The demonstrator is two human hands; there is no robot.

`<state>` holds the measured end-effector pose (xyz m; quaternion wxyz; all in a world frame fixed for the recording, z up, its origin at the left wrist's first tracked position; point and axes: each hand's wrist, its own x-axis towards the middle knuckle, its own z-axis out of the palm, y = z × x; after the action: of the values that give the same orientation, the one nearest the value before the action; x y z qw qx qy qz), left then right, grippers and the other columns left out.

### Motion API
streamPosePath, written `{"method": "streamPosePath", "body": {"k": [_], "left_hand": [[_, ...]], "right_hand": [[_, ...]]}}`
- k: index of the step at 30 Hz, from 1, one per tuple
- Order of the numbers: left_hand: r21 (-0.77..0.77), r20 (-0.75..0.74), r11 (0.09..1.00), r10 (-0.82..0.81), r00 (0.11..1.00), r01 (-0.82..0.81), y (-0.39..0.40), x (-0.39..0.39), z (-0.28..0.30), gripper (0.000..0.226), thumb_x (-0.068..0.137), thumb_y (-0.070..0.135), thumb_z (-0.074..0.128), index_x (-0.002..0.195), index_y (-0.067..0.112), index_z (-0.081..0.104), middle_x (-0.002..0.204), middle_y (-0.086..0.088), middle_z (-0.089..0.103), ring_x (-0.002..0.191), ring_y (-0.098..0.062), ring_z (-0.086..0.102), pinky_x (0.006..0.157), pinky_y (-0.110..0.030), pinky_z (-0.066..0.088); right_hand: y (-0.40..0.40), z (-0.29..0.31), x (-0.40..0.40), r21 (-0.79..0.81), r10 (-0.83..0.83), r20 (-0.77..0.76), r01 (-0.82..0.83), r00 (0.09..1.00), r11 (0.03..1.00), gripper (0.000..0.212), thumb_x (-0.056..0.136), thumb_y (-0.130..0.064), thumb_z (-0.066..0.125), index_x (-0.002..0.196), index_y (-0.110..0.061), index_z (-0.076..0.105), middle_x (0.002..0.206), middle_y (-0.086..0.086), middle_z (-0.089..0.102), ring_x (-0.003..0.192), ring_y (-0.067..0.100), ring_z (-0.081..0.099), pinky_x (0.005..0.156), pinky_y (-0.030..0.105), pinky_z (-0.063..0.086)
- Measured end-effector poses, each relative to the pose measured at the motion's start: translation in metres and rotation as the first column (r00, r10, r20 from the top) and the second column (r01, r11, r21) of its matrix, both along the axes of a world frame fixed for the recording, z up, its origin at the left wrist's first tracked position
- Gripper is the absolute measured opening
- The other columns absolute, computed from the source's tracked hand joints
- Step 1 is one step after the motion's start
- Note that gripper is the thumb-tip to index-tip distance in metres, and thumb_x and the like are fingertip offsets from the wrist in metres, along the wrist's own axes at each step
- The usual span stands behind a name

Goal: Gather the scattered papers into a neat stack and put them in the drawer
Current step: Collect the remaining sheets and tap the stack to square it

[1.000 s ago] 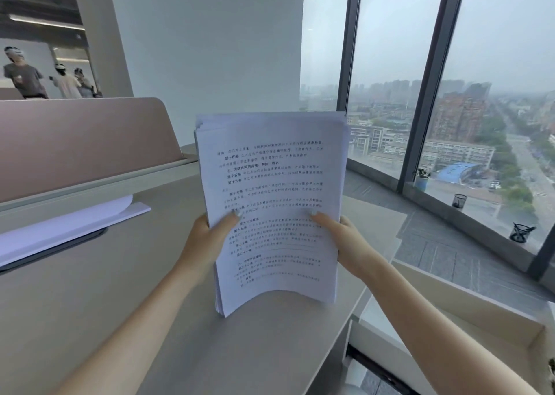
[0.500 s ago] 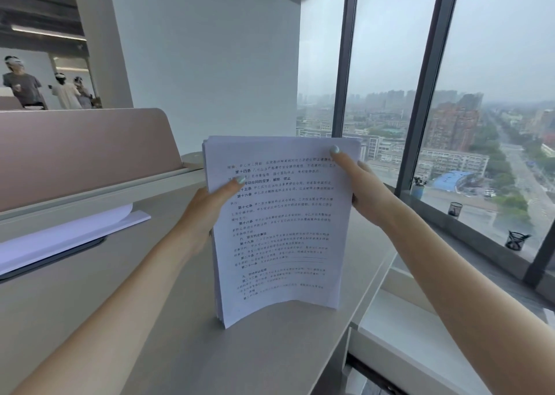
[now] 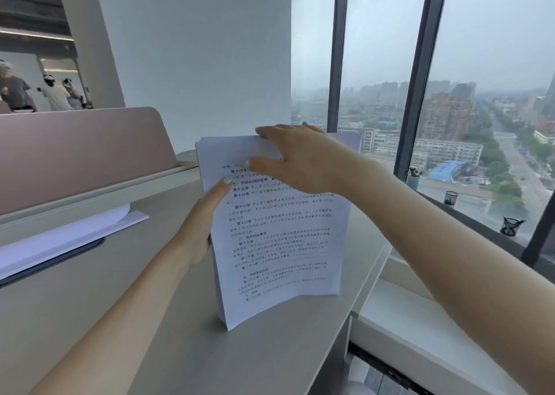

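Observation:
A stack of printed white papers (image 3: 279, 244) stands upright on its bottom edge on the grey desk (image 3: 270, 358). My left hand (image 3: 201, 220) grips the stack's left edge, thumb on the front sheet. My right hand (image 3: 297, 160) lies over the stack's top edge, fingers spread across it and thumb on the front. The bottom of the front sheet curls outward. No drawer is clearly in view.
More white sheets (image 3: 60, 238) lie on a dark pad at the desk's left, below a pink partition (image 3: 78, 154). The desk's right edge drops to a white ledge (image 3: 426, 334) by the windows. Pen cups (image 3: 510, 226) stand on the sill. People stand far left.
The stack has come down from the air onto the desk. My right hand slid from the stack's right side up to its top edge; my left hand kept its hold.

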<state>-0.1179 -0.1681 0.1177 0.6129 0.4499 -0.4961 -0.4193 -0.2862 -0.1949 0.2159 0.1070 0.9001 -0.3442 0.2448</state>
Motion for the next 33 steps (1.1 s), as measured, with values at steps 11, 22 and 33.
{"method": "streamPosePath", "body": {"k": [11,22,33], "left_hand": [[0.025,0.085,0.992,0.121,0.989,-0.124,-0.003,-0.003,-0.006,0.021,0.087,0.042,0.054,0.081,0.028,0.068,0.069,0.015,0.075,0.07,-0.003,0.07,0.064,-0.022,0.049],[0.049,0.068,0.987,0.148,0.987,-0.151,-0.002,-0.003,-0.018,0.008,0.083,0.037,0.06,0.084,0.031,0.066,0.072,0.015,0.075,0.072,-0.005,0.07,0.068,-0.028,0.049],[-0.04,0.038,0.981,0.192,0.981,-0.191,0.006,-0.013,-0.053,0.031,0.074,0.06,0.049,0.09,0.039,0.066,0.079,0.025,0.074,0.078,0.006,0.069,0.07,-0.025,0.05]], "right_hand": [[0.016,-0.011,0.042,-0.138,0.097,0.1,-0.082,0.99,0.987,0.062,0.092,-0.049,0.041,0.143,-0.014,0.033,0.147,0.001,0.042,0.134,0.02,0.038,0.114,0.04,0.02],[0.006,-0.017,0.019,-0.176,0.132,0.381,-0.068,0.915,0.982,0.065,0.09,-0.043,0.049,0.146,-0.017,0.028,0.157,-0.001,0.025,0.145,0.015,0.019,0.118,0.05,0.004],[-0.063,-0.151,-0.067,0.696,-0.336,0.698,-0.488,0.633,0.526,0.048,0.091,-0.05,0.045,0.128,-0.02,0.047,0.115,-0.004,0.063,0.091,0.001,0.066,0.075,0.018,0.056]]}}
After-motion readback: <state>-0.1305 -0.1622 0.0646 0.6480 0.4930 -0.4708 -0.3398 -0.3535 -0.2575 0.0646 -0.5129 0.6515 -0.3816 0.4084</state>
